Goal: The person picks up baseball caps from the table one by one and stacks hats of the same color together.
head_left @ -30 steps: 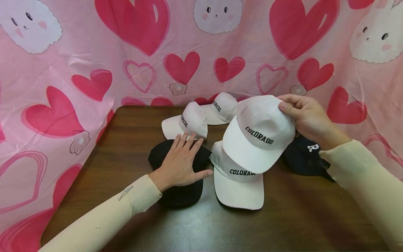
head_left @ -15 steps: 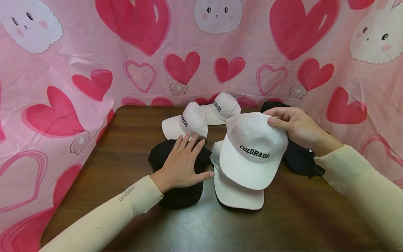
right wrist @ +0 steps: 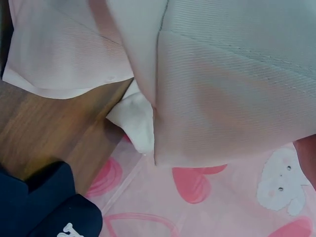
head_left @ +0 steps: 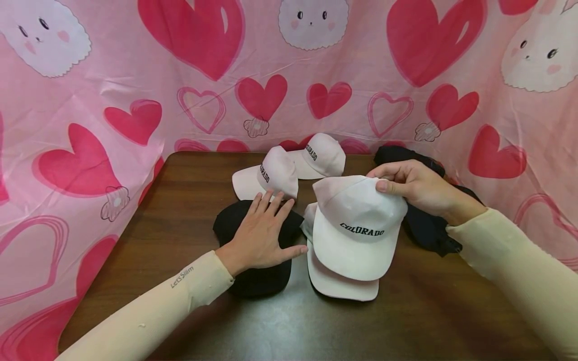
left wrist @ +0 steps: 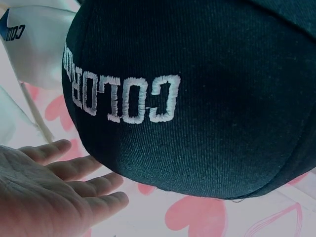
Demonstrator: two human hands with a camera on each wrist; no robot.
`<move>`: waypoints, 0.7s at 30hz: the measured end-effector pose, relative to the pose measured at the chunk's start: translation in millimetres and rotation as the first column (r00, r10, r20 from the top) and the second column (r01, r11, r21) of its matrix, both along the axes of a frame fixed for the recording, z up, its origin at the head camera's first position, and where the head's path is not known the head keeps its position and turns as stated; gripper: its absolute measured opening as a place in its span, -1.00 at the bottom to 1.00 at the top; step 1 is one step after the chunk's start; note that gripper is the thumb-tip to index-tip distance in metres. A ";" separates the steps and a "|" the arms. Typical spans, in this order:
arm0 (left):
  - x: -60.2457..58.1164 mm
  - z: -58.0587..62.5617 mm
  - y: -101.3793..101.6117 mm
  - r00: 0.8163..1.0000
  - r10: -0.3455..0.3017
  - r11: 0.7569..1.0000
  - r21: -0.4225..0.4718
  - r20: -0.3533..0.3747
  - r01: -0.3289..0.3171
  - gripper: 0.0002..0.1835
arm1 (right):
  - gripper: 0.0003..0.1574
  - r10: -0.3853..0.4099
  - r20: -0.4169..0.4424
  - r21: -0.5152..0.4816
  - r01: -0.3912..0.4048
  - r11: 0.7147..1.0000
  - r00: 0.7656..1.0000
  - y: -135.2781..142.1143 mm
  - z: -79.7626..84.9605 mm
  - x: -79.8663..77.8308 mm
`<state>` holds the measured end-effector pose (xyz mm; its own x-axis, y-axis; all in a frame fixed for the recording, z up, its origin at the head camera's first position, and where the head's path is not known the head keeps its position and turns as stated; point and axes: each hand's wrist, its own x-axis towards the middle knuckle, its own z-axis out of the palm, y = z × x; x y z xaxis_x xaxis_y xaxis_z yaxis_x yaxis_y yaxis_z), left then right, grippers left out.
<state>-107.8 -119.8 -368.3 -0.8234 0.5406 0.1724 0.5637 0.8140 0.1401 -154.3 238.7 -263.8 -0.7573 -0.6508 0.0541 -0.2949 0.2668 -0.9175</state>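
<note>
My left hand [head_left: 259, 240] lies over a black cap [head_left: 266, 283], palm down with fingers straight and spread. In the left wrist view, this cap [left wrist: 197, 138] shows white embroidered letters beside my fingers. My right hand [head_left: 413, 188] pinches a white cap [head_left: 356, 250] lettered COLORADO by the top of its crown. That cap hangs tilted over a second white cap [head_left: 345, 290], covering most of it but its brim and left side. In the right wrist view, the held cap's white panel [right wrist: 232, 98] fills much of the picture.
Two more white COLORADO caps, a nearer one [head_left: 277, 168] and a farther one [head_left: 327, 155], sit behind my left hand. Dark caps lie to the right, one [head_left: 429, 228] under my right wrist and another [head_left: 397, 153] near the back edge. A pink hanging cloth [head_left: 338, 65] backs the wooden table [head_left: 194, 175].
My right hand has lowered the white cap and brought it slightly left, over the second white cap, whose lettering is now covered. The left hand has barely moved.
</note>
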 end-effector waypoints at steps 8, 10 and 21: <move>0.2 0.8 -0.4 1.000 0.002 1.000 0.005 -0.007 -0.002 0.15 | -0.65 0.081 0.024 -0.007 -0.081 0.997 0.996 -1.9 -0.1 -0.2; 0.2 1.1 -0.2 1.000 0.001 1.000 0.008 -0.009 -0.001 0.15 | -0.65 0.083 0.039 0.004 -0.084 0.996 0.996 -2.9 -4.8 -1.5; 0.6 2.7 0.0 1.000 0.008 1.000 -0.013 -0.021 -0.008 0.16 | -0.68 -0.070 0.006 0.160 0.068 0.985 0.998 -10.5 -35.7 -9.6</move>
